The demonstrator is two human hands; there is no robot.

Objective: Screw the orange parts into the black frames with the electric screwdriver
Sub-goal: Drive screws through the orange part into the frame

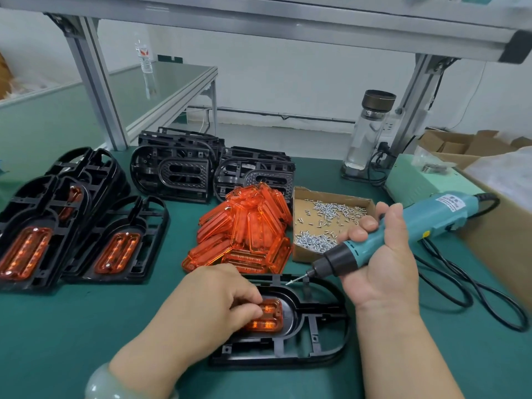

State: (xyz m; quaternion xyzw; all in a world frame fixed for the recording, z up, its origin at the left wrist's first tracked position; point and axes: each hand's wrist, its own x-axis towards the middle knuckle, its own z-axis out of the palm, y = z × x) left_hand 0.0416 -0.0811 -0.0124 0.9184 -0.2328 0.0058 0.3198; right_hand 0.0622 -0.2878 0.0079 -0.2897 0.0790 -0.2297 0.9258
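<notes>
A black frame lies flat near the table's front edge with an orange part seated in its recess. My left hand rests on the left end of that orange part, fingers curled onto it. My right hand grips the teal electric screwdriver, held slanted above the frame's far rim. A screw sits on the bit tip, just over the rim. A heap of loose orange parts lies behind the frame.
A cardboard tray of screws sits right of the orange heap. Assembled frames are stacked at the left, bare black frames at the back. A glass bottle, the screwdriver's black cable and cardboard boxes occupy the right.
</notes>
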